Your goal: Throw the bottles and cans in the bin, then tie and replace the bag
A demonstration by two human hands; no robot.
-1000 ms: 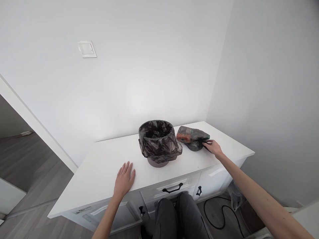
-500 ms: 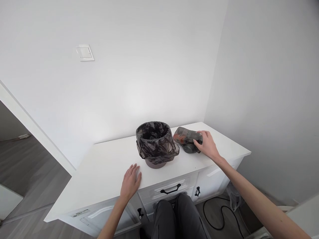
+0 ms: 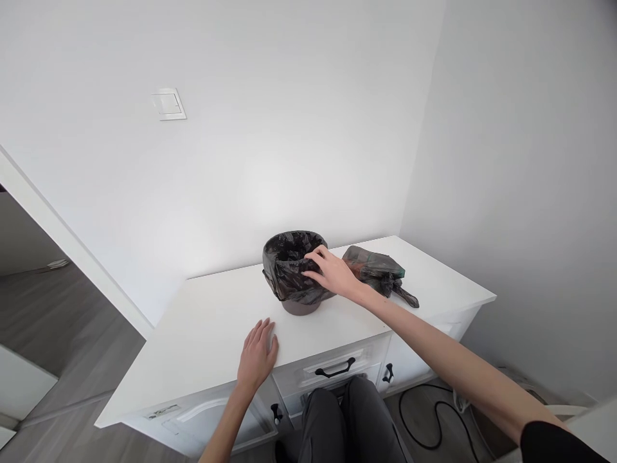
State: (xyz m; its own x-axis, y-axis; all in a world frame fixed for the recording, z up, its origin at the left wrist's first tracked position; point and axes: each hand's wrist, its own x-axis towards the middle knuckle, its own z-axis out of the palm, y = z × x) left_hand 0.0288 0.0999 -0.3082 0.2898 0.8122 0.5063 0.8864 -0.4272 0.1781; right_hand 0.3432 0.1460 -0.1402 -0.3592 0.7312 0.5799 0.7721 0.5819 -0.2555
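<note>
A white cabinet (image 3: 212, 321) spans the lower half of the frame as a person's right hand (image 3: 336, 275) reaches across to a brown bin (image 3: 299, 308), set upright just below the center and dressed in a black liner (image 3: 288, 278) folded over its rim. The step in hand, it appears, is handling the bin at the right side of its lined rim; the next move would seem to call for a sure pinch of thumb and fingers there, without tearing thin plastic. Thumb and fingers are curved and partly parted about the rim, but whether they have hold of it cannot be told. The left hand (image 3: 256, 357), lower and left of the bin, lies flat on the cabinet top, fingers extended, holding nothing. By count, from the largest down: one cabinet; two trousered legs (image 3: 322, 424) at bottom center; one bin with one liner; one dark, see-through bag (image 3: 378, 262) right of center, its loose tail trailing toward the lower right, its orange and green contents too veiled to number; two bare hands; three black handles (image 3: 335, 368) along the cabinet front; and one light switch (image 3: 168, 103) at upper left.
</note>
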